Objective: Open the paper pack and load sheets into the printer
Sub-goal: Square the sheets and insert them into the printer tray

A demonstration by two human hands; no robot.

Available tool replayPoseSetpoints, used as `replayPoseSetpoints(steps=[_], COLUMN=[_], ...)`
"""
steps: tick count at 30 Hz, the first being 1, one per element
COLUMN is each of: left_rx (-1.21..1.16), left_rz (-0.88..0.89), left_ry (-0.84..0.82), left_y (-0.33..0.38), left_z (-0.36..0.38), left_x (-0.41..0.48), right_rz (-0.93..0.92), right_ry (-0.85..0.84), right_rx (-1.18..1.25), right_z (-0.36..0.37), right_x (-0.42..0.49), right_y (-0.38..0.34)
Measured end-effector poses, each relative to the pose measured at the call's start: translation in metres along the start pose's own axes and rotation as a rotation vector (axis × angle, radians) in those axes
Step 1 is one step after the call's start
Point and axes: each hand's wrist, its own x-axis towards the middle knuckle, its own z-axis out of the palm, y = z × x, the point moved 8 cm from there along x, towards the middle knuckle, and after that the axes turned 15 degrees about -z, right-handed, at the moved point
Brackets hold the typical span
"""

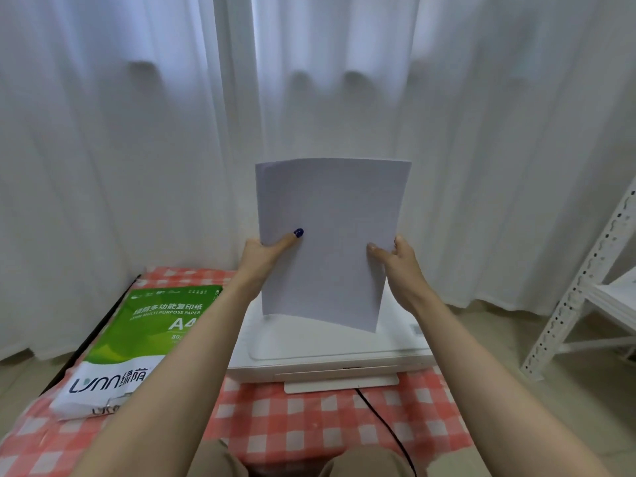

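Note:
A thin stack of white sheets is held upright in the air above the white printer. My left hand pinches the stack's left edge, thumb on the front. My right hand grips the right edge, thumb on the front. The bottom edge of the sheets hangs just over the back part of the printer's flat lid. The green and white A4 paper pack lies to the left of the printer, its near end torn open.
The printer and pack sit on a low table with a red and white checked cloth. A black cable runs from the printer's front toward me. White curtains hang behind. A white metal shelf frame stands at the right.

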Motion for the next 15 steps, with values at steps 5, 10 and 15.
replayPoseSetpoints(steps=[5, 10, 15], left_rx=[0.006, -0.104, -0.096], left_rz=[0.021, 0.085, 0.029], left_ry=[0.069, 0.085, 0.041], left_y=[0.003, 0.02, 0.002], left_z=[0.004, 0.011, 0.012], left_x=[0.001, -0.003, 0.0], right_rz=[0.02, -0.079, -0.096], right_ry=[-0.107, 0.04, 0.041], right_rx=[-0.108, -0.142, -0.176], right_z=[0.008, 0.004, 0.003], right_x=[0.003, 0.01, -0.002], right_y=[-0.006, -0.025, -0.014])
